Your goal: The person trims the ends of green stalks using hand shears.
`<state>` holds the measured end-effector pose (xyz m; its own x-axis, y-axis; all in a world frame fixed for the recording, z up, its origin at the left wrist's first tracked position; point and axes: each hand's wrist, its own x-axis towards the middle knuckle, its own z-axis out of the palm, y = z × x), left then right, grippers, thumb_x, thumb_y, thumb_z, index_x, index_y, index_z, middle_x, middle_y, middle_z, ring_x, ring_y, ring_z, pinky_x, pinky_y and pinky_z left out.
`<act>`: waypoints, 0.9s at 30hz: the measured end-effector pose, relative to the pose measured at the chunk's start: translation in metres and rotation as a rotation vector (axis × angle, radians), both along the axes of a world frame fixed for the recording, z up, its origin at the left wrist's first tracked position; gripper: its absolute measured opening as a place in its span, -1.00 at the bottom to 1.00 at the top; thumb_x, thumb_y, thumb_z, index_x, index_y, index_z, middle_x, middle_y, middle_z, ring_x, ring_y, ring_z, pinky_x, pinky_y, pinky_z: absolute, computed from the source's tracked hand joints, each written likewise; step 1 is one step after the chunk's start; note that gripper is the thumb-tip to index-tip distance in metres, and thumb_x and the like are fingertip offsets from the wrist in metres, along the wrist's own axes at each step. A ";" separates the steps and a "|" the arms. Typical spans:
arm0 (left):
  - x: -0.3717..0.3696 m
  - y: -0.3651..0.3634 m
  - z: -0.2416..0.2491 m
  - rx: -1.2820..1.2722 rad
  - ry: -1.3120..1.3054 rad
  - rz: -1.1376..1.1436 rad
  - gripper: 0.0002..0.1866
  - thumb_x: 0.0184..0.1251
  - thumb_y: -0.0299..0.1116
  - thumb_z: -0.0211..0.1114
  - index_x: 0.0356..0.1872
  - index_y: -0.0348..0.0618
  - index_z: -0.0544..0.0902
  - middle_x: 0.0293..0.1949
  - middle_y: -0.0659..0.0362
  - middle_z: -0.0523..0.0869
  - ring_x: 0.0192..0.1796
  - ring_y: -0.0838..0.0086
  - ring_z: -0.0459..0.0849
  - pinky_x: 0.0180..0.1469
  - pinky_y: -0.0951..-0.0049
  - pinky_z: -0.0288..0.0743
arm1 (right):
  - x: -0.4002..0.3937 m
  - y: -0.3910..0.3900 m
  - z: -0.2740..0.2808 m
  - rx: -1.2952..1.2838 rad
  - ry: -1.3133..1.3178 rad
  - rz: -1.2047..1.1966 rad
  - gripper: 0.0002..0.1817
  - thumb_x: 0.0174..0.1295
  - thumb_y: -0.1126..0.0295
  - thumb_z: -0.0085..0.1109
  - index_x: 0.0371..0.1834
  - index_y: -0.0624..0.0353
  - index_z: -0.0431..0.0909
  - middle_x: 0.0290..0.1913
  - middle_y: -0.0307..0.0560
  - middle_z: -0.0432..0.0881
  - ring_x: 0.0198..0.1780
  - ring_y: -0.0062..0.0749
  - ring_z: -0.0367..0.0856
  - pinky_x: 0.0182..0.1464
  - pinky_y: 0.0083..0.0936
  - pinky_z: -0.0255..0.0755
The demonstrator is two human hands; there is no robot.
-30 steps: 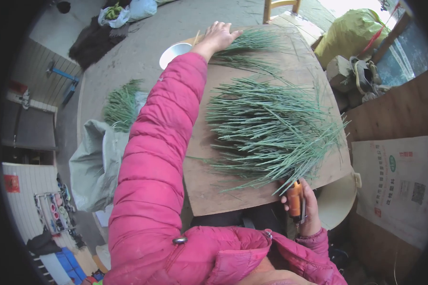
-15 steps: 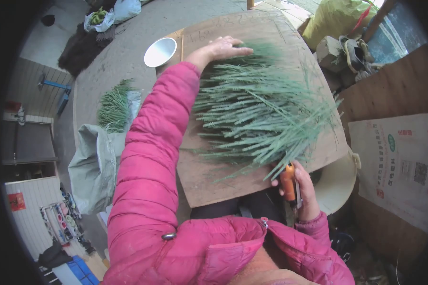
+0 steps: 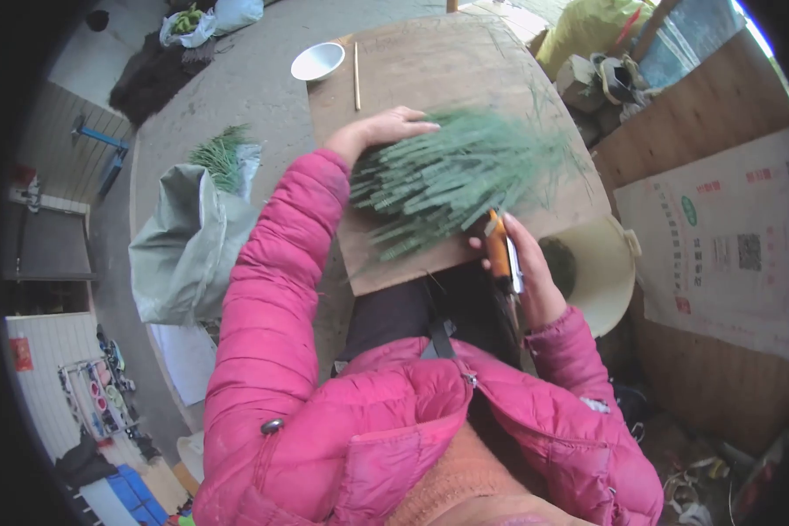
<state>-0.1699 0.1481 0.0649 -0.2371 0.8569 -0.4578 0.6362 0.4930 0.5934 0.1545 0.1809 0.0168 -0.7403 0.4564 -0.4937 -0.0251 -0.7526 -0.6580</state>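
A loose pile of thin green sprigs (image 3: 451,180) lies on a brown board, slightly smeared by motion. My left hand (image 3: 390,127) rests at the pile's far left edge, fingers stretched out over the stems, not closed round them. At the pile's near right corner, my right hand (image 3: 535,263) is closed round orange-handled shears (image 3: 498,245). Their metal part points down toward my lap, and the blades are hard to make out. The shears' upper end is close to the sprig tips.
The wooden board (image 3: 403,53) bears a white bowl (image 3: 317,61) and a thin stick (image 3: 357,77). On the left are a grey-green sack (image 3: 180,254) and more sprigs (image 3: 222,158). A cream bucket (image 3: 609,280) stands beside my right hand, near a wooden panel (image 3: 675,105).
The view has shifted, so the board sits higher and smaller. My left hand has come nearer with the sprigs, which look more bunched. My right hand still holds the shears.
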 end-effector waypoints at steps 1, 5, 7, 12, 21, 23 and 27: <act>-0.003 -0.005 0.001 0.008 0.024 0.000 -0.03 0.18 0.47 0.04 0.42 -0.13 0.31 0.46 -0.02 0.21 0.50 0.20 0.15 0.53 0.26 -0.08 | -0.004 -0.007 0.002 -0.023 0.010 0.001 -0.65 0.38 0.11 0.08 0.09 0.06 0.44 -0.19 -0.13 0.59 -0.15 -0.13 0.72 -0.56 -0.57 0.57; -0.020 -0.018 -0.007 0.159 0.127 0.005 -0.20 0.32 0.28 0.08 0.37 -0.16 0.36 0.41 -0.03 0.31 0.45 0.19 0.25 0.50 0.23 0.02 | -0.019 -0.027 0.011 -0.036 0.024 0.023 -0.63 0.33 0.09 0.15 0.01 0.12 0.45 -0.24 -0.16 0.59 -0.21 -0.25 0.74 -0.58 -0.59 0.59; -0.011 -0.040 0.002 0.238 0.158 0.109 -0.30 0.39 0.16 0.09 0.36 -0.14 0.38 0.40 -0.04 0.33 0.44 0.18 0.28 0.48 0.22 0.08 | -0.016 -0.037 0.013 -0.012 -0.009 0.041 -0.61 0.31 0.06 0.17 -0.01 0.12 0.47 -0.26 -0.18 0.58 -0.24 -0.29 0.74 -0.58 -0.60 0.59; 0.045 -0.127 0.027 0.678 0.374 0.339 -0.64 0.41 -0.18 0.20 0.10 -0.15 0.59 0.10 0.07 0.58 0.18 0.26 0.53 0.27 0.30 0.36 | 0.013 -0.047 0.017 0.132 -0.076 0.159 -0.53 0.33 0.02 0.13 0.12 0.12 0.45 -0.04 -0.09 0.58 -0.21 -0.23 0.73 -0.55 -0.62 0.58; 0.142 -0.300 -0.054 0.798 0.613 0.664 -0.85 0.28 -0.54 0.25 -0.16 -0.17 0.66 -0.20 0.14 0.65 -0.11 0.33 0.62 0.05 0.38 0.48 | 0.062 -0.072 0.018 0.260 -0.128 0.403 -0.36 0.36 0.02 0.03 0.40 0.15 0.27 0.09 0.09 0.58 -0.28 -0.35 0.64 -0.49 -0.69 0.49; 0.147 -0.300 -0.061 0.806 0.705 0.533 -0.82 0.22 -0.61 0.27 -0.16 -0.22 0.63 -0.20 0.08 0.61 -0.10 0.24 0.58 0.04 0.31 0.46 | 0.066 -0.076 0.013 0.251 -0.118 0.424 -0.36 0.36 0.02 0.03 0.40 0.16 0.25 0.09 0.08 0.58 -0.28 -0.37 0.63 -0.48 -0.68 0.49; 0.133 -0.275 -0.085 0.798 0.784 0.362 -0.72 0.13 -0.68 0.31 -0.11 -0.28 0.58 -0.16 0.01 0.57 -0.07 0.15 0.55 0.05 0.23 0.48 | 0.065 -0.080 0.008 0.224 -0.108 0.411 -0.36 0.35 0.01 0.05 0.38 0.17 0.26 0.09 0.10 0.59 -0.27 -0.36 0.65 -0.47 -0.66 0.51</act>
